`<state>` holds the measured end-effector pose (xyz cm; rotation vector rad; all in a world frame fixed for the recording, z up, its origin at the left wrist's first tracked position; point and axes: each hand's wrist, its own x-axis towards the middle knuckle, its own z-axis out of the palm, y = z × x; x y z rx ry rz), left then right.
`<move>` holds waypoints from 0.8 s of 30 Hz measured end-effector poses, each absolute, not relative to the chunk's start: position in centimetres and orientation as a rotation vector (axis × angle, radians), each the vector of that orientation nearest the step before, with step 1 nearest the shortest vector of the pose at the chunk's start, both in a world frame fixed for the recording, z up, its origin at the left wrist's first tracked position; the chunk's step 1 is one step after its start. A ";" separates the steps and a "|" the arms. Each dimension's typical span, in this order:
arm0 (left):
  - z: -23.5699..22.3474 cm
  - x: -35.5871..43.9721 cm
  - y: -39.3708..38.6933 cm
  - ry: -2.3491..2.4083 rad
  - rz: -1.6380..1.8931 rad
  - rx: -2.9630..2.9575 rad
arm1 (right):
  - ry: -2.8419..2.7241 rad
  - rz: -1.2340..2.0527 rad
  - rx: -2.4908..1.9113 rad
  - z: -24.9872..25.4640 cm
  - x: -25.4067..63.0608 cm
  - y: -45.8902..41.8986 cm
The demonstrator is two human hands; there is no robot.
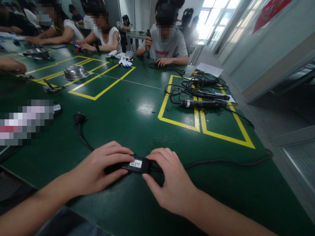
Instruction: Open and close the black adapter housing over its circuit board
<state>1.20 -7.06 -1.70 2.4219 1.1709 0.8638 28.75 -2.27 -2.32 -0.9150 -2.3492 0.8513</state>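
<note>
A small black inline cord box (pixel 136 164) with a white printed label lies on the green table in front of me. My left hand (pixel 103 165) grips its left end, fingers along the top edge and thumb below. At the right end, my right hand (pixel 169 177) has its fingertips and thumb on either side of the box. A black cord (pixel 221 161) runs from the box to the right table edge. On the left, more cord leads out from behind my left hand to a black plug (pixel 79 118) on the table.
Several black wand-like tools (pixel 203 104) with coiled cords lie at the right among yellow tape lines (pixel 179 124). A metal bowl (pixel 75 72) and blue-white gloves (pixel 125 62) lie farther back. Across the table, a person (pixel 169 42) holds a screwdriver-like tool. Other people sit at the left.
</note>
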 end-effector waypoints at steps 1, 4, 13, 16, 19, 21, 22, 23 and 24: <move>-1.8 1.2 -7.1 1.168 0.877 2.416 | -2.348 0.841 -0.908 -2.4 28.8 -2.3; -2.1 1.1 -7.0 1.173 0.903 2.400 | -2.346 0.821 -0.893 -2.5 28.8 -2.3; -1.8 1.3 -7.0 1.186 0.885 2.351 | -2.361 0.781 -0.887 -2.8 28.6 -2.3; -1.9 1.0 -7.1 1.266 0.937 2.280 | -2.277 0.747 -0.937 -3.0 28.7 -2.5; -2.6 0.6 -6.8 1.465 1.039 2.204 | -2.242 0.695 -0.966 -3.0 28.7 -2.7; -3.0 0.4 -6.5 1.613 1.017 2.160 | -2.293 0.666 -0.937 -3.0 28.6 -2.6; -3.2 0.4 -6.3 1.659 0.978 2.152 | -2.312 0.656 -0.922 -3.0 28.6 -2.5; -3.2 0.4 -6.2 1.683 0.937 2.153 | -2.322 0.648 -0.912 -2.9 28.5 -2.5; -3.2 0.4 -6.0 1.687 0.895 2.160 | -2.328 0.645 -0.909 -2.9 28.5 -2.4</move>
